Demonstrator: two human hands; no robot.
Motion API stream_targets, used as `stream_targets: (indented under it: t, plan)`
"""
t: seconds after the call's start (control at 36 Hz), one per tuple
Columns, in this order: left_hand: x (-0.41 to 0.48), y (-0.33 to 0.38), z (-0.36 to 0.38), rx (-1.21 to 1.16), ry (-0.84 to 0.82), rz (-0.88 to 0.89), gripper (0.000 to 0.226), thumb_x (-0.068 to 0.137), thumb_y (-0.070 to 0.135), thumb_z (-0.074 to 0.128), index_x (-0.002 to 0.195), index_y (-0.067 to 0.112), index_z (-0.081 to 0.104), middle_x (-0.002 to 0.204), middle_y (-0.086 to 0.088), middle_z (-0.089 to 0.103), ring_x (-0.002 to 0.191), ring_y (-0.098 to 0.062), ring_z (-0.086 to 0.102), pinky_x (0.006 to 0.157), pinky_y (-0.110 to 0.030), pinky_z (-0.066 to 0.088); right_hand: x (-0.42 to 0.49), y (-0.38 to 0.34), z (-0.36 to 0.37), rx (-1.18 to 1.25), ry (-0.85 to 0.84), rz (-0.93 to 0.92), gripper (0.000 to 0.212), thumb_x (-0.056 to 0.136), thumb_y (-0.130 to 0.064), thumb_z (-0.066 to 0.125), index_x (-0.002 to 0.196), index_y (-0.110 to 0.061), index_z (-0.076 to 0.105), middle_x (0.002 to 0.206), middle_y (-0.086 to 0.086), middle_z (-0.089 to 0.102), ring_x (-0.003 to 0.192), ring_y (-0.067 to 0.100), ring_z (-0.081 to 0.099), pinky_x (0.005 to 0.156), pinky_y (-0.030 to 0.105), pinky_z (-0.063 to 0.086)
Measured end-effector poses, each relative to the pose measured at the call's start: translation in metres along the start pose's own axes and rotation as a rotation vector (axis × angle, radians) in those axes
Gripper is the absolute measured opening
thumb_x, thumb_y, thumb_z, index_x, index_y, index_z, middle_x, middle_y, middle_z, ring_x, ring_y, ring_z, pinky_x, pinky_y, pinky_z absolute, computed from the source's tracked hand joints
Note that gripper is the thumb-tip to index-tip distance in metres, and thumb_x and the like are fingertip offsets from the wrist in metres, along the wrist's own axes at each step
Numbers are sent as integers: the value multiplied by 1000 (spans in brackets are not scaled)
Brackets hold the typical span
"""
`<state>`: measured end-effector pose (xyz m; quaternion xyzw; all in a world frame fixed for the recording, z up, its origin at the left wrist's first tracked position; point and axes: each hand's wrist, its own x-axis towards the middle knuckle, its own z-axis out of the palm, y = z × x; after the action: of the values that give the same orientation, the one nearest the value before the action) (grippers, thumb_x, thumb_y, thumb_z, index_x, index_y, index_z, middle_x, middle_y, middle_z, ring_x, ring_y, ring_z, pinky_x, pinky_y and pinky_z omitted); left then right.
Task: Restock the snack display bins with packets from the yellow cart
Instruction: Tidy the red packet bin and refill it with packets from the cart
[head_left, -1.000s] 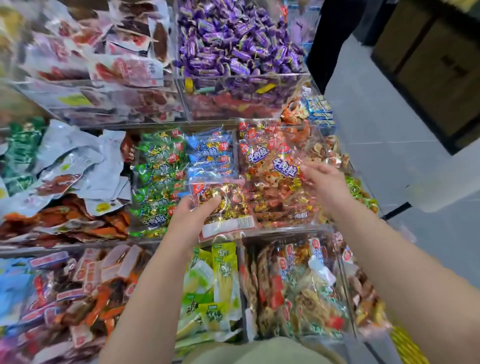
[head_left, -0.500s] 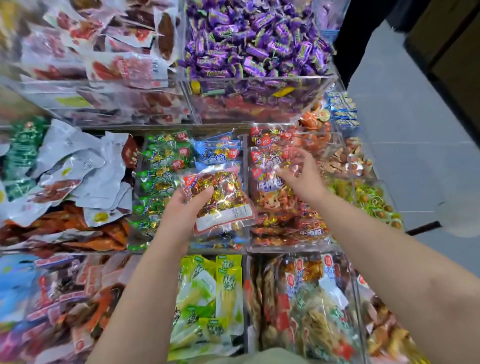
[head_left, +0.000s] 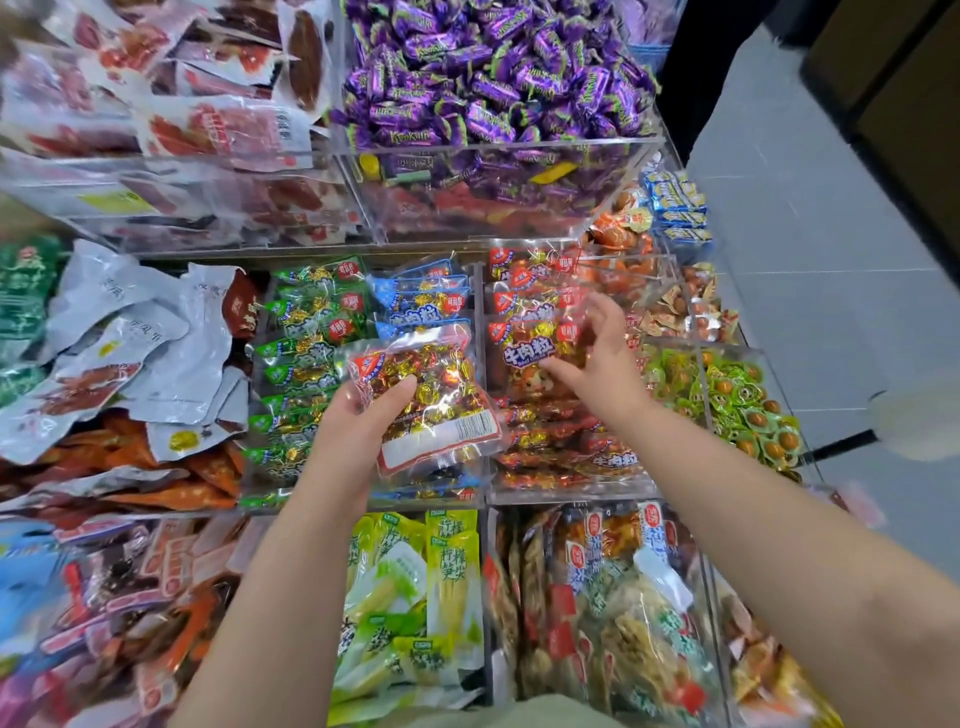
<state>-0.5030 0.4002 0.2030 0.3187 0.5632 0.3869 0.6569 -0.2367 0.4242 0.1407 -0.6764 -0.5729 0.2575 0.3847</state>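
Observation:
My left hand (head_left: 358, 431) grips a clear packet of gold and red wrapped sweets (head_left: 431, 400), white label facing up, held over the middle bins. My right hand (head_left: 597, 358) reaches into the clear bin of red packets (head_left: 524, 306) and its fingers curl on one red packet there. Left of that bin sit the blue packets (head_left: 421, 296) and the green packets (head_left: 306, 332). The yellow cart is out of view.
Above is a bin of purple sweets (head_left: 493, 83) and red meat packets (head_left: 208, 124). Silver pouches (head_left: 130, 332) lie at the left. Yellow-green packets (head_left: 410, 587) and mixed packets (head_left: 613, 603) fill the lower bins. Grey floor (head_left: 810, 218) runs along the right.
My left hand has lifted the sweet packet up and toward the bins. My right hand moved left and deeper into the red packet bin. The view has shifted closer.

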Motion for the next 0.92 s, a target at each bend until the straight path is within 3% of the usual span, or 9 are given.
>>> stream_targets:
  t: [0.11,0.28,0.42,0.47,0.58,0.64,0.75,0.83,0.92]
  plan:
    - [0,2,5,64,-3,20,40,86,30,70,122,19,59,118,-5,68,111,-30,63,91,-55,51,18,7,6,-108,-87,91,100,74,-40,75,146,-34,7,154,4,23,140,21,24,113,38,20]
    - [3,0,14,97,-23,-1,31,82,33,73,110,23,63,113,-6,70,99,-27,69,70,-44,59,14,18,4,-76,-190,319,120,67,-58,70,147,-28,-15,158,2,-1,145,23,4,114,45,11]
    - [2,2,24,115,-64,-27,105,51,58,81,139,16,44,144,-10,48,129,-34,49,103,-58,41,0,12,-6,47,-227,400,117,73,-58,66,145,-29,-22,158,1,-10,145,22,-3,114,47,8]
    - [2,2,27,122,-78,-34,115,47,61,81,144,17,39,148,-9,44,132,-35,45,105,-59,37,-7,6,-11,51,-142,414,105,79,-55,62,148,-28,-13,158,2,-3,145,22,2,115,46,10]
    - [2,2,32,145,-73,-16,94,52,56,82,132,19,51,136,-7,56,123,-31,55,102,-58,43,-31,-16,-23,154,157,324,38,90,-39,57,125,-29,49,123,-4,51,112,12,51,98,34,45]
    - [0,1,38,171,-64,-12,101,51,57,81,138,21,45,142,-3,50,126,-27,51,103,-55,43,-42,-30,-27,331,40,338,17,88,-37,60,104,-34,60,95,-16,64,90,2,62,80,25,51]
    - [-4,-4,53,232,-109,27,68,54,53,81,113,30,56,124,5,61,115,-20,59,99,-48,47,-55,-49,-23,435,-425,392,64,71,-50,72,127,-27,51,83,-11,64,66,-3,61,58,15,49]
    - [-5,-6,60,250,-77,37,67,49,62,85,101,29,57,109,0,67,99,-21,65,88,-48,54,-55,-51,-24,471,-370,407,66,72,-33,78,130,-27,46,88,-2,51,57,2,53,48,21,46]
    - [-2,-4,57,233,19,39,46,62,67,75,91,38,55,108,2,67,96,-18,65,84,-45,55,-51,-51,-44,538,-214,491,56,70,-29,79,119,-24,54,112,-1,59,88,15,61,65,32,54]
